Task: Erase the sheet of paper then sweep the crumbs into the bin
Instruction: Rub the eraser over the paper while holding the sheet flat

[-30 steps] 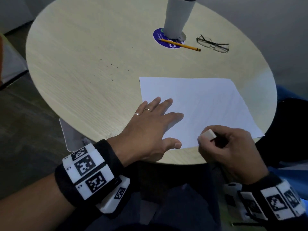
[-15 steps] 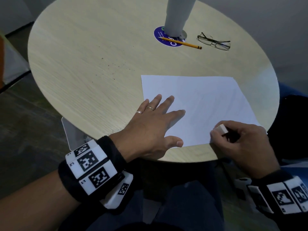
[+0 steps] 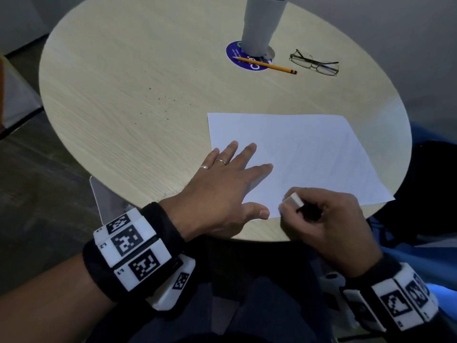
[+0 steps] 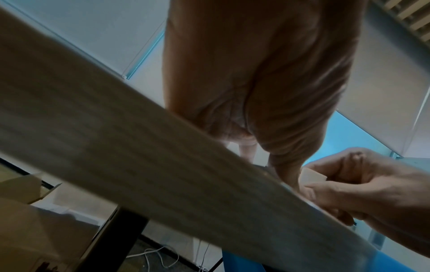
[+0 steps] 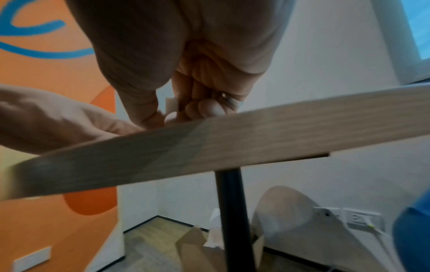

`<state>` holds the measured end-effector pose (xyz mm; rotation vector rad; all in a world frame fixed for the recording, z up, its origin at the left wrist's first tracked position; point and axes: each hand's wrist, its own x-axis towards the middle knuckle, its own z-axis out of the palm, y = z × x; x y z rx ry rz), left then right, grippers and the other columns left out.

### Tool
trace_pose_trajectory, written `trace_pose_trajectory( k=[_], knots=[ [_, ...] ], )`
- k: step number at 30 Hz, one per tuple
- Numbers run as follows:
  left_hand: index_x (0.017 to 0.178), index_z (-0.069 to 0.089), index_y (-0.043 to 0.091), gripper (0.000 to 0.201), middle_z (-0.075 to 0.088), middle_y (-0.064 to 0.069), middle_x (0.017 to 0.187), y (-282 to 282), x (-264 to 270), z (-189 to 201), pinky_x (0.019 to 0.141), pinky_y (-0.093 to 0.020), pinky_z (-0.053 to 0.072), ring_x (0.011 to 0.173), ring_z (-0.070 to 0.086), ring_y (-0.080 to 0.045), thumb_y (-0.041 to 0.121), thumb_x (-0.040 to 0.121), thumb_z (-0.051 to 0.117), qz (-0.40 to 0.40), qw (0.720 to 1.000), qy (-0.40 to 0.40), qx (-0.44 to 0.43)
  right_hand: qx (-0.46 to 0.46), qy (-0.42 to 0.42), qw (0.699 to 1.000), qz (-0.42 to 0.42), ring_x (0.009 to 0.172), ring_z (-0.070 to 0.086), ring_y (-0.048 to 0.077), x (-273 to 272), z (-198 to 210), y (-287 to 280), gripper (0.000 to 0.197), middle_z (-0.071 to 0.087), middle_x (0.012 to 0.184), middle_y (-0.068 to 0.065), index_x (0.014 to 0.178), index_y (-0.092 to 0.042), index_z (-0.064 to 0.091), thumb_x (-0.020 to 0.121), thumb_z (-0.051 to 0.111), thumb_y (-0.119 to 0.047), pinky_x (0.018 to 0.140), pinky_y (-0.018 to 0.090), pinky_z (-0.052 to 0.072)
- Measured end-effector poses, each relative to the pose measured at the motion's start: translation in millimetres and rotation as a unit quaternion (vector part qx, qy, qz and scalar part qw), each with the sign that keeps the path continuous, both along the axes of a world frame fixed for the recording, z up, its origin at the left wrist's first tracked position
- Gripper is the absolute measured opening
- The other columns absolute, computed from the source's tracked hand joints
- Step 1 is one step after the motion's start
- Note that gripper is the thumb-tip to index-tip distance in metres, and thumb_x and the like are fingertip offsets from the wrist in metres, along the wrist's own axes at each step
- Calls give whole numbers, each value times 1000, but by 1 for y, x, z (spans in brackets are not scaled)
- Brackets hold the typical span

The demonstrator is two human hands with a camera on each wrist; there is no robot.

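Note:
A white sheet of paper (image 3: pixel 301 157) lies on the round wooden table (image 3: pixel 138 70), near its front right edge. My left hand (image 3: pixel 230 179) lies flat with spread fingers on the sheet's left side, holding it down. My right hand (image 3: pixel 319 219) pinches a white eraser (image 3: pixel 293 200) at the sheet's near edge; the eraser (image 5: pixel 172 104) shows between thumb and fingers in the right wrist view, and the eraser (image 4: pixel 311 174) also appears in the left wrist view. Dark crumbs (image 3: pixel 168 100) are scattered on the table left of the sheet.
At the table's back stand a grey tumbler (image 3: pixel 262 23) on a blue coaster (image 3: pixel 237 56), a yellow pencil (image 3: pixel 267 65) and folded glasses (image 3: pixel 315 65). A white bin rim (image 3: pixel 99 194) shows below the table's near left edge. Cardboard boxes (image 5: pixel 195 244) sit under the table.
My right hand with the eraser moved right along the sheet's near edge half a second ago, then back left toward my left thumb. The left hand stayed flat on the paper.

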<state>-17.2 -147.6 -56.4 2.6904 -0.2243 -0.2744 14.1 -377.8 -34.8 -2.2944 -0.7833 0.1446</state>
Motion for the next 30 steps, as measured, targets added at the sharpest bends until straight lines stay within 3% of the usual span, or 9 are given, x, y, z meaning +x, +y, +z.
trace_pose_trajectory(
  k=[3,8,11,13,15,18,22,26,30],
  knots=[
    [162,6,50,86,-22,9,173,-2,1,-1,127,-43,-13,159,-23,-22,78,93,48,-2,1000,2,9,18,10,998,-65,54,51,12,15,0,-17,26,56,59,0,70,-9,64,93,76,-6,56,29,46],
    [162,6,50,85,-22,9,173,-2,0,1,128,-43,-13,159,-24,-21,77,94,48,3,1000,1,6,-4,-20,1000,-14,53,53,15,1,1,-2,25,57,60,1,70,-10,65,92,76,-7,55,33,47],
    [162,4,50,86,-23,9,172,-2,2,0,126,-43,-14,159,-24,-22,77,94,48,-3,1000,8,16,-1,6,998,-69,56,57,21,19,-2,-17,20,61,60,2,73,-8,69,92,74,-10,58,35,50],
    [162,3,50,86,-24,8,172,-2,2,-1,125,-43,-16,158,-25,-23,77,94,48,-6,1000,11,20,20,50,993,-108,61,61,26,35,2,-33,17,70,66,4,77,-11,75,94,76,-13,62,35,53],
    [162,3,50,86,-25,8,172,-2,3,-2,125,-44,-16,158,-26,-23,77,94,48,-8,1000,12,18,107,139,975,-138,62,56,25,44,9,-44,12,73,71,6,84,-11,80,93,78,-19,58,29,49],
    [162,2,50,86,-26,10,171,-1,3,-2,126,-44,-17,157,-28,-21,75,95,49,-4,1000,15,12,227,247,929,-157,65,46,21,46,18,-48,25,58,72,13,91,-5,82,86,71,-27,55,21,40],
    [162,1,50,86,-26,10,171,-2,3,-2,126,-45,-16,157,-29,-22,76,95,47,-6,1000,14,21,241,302,911,-145,67,43,21,45,27,-45,29,47,77,18,97,-4,84,88,61,-19,56,22,37],
    [162,2,50,86,-26,9,172,-2,3,1,125,-43,-17,157,-28,-21,77,95,48,-6,1000,15,18,243,306,909,-143,63,39,18,41,29,-42,32,50,70,9,108,-7,83,86,64,-19,55,22,33],
    [162,3,49,82,-25,9,172,-2,-1,4,128,-44,-15,158,-28,-21,73,97,47,-5,1000,12,14,226,221,942,-109,62,38,21,32,39,-36,27,52,67,12,109,-15,82,88,69,-23,56,17,36]
  ],
)
